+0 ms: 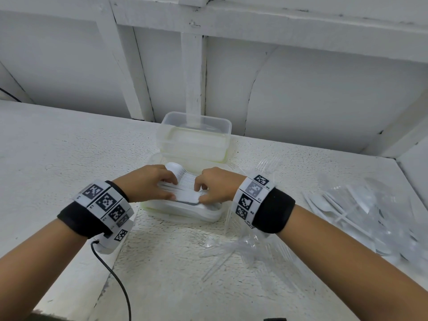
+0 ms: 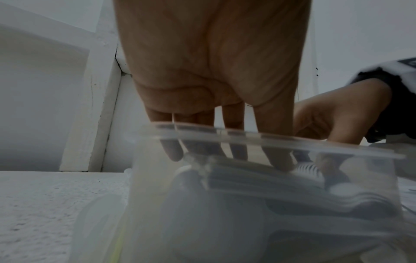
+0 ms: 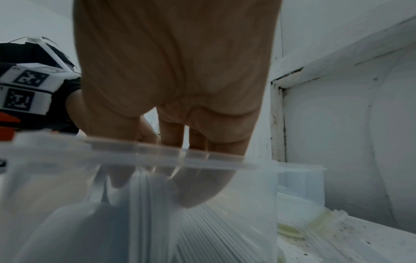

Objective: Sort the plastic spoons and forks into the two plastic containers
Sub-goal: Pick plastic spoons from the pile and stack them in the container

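Surroundings: a rough white-painted ledge point(image 1: 69, 144) is backed by a white panelled wall point(image 1: 324, 89). A thin black cable point(image 1: 115, 281) is seen hanging off the left wrist band.
Far container: a clear rectangular plastic container point(image 1: 196, 126) is set against the wall, just behind the near one (contents cannot be told; a pale greenish rim is seen beneath it).
Obstructions: clear plastic forks point(image 1: 266, 165) are scattered just right of the near container and under the right forearm; a crumpled clear plastic bag with white plastic spoons point(image 1: 361, 209) is lying further right.
Near container: a clear shallow rectangular plastic container point(image 1: 208, 214) is placed at the centre of the ledge; its transparent rim point(image 2: 270, 140) is seen crossing both wrist views in front of the fingers.
Edges and room: open ledge is left to the left of the containers; the front edge is cut diagonally at lower left. The right side is crowded by cutlery.
Task item: a nested stack of white plastic spoons point(image 1: 185, 184) is held over and inside the near container.
Left hand point(image 1: 150, 181): fingers are curled down over the left end of the stack, fingertips point(image 2: 281, 163) pressed on it.
Right hand point(image 1: 215, 184): fingers point(image 3: 198, 188) are bent round the right end of the same stack, thumb underneath.
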The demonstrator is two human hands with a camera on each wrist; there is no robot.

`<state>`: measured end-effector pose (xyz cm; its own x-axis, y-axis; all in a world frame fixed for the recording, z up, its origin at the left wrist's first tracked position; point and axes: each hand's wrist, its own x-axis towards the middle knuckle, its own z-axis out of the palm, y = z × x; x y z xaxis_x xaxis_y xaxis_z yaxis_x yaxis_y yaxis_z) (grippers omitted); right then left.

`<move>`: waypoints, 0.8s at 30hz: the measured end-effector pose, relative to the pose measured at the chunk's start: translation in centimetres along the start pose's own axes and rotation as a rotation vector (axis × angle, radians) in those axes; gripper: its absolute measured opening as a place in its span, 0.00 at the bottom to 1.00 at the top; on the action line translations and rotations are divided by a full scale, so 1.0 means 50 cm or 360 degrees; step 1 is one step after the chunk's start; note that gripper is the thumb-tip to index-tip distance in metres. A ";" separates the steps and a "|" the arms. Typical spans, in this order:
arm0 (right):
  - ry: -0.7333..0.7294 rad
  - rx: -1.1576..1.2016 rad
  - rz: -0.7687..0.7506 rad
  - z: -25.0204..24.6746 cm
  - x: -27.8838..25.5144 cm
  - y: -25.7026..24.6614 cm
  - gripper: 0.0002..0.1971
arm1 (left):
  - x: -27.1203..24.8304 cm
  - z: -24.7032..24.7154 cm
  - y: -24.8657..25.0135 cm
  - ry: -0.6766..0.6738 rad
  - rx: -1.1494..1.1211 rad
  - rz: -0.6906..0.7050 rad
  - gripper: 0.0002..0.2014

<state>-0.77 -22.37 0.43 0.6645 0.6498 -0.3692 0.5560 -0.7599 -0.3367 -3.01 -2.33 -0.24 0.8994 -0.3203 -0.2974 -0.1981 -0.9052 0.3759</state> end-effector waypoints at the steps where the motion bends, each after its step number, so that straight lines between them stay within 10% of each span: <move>1: -0.0008 0.0019 -0.0005 -0.001 -0.001 0.001 0.17 | 0.000 0.000 -0.001 -0.0007 -0.0004 -0.0001 0.17; 24: -0.0134 -0.0115 -0.0012 0.001 0.006 0.003 0.27 | 0.013 -0.010 0.008 -0.0107 0.0171 0.0074 0.21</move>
<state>-0.50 -22.27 0.21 0.6176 0.6524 -0.4392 0.5974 -0.7524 -0.2775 -2.32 -2.76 0.17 0.8608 -0.3771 -0.3417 -0.2825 -0.9126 0.2956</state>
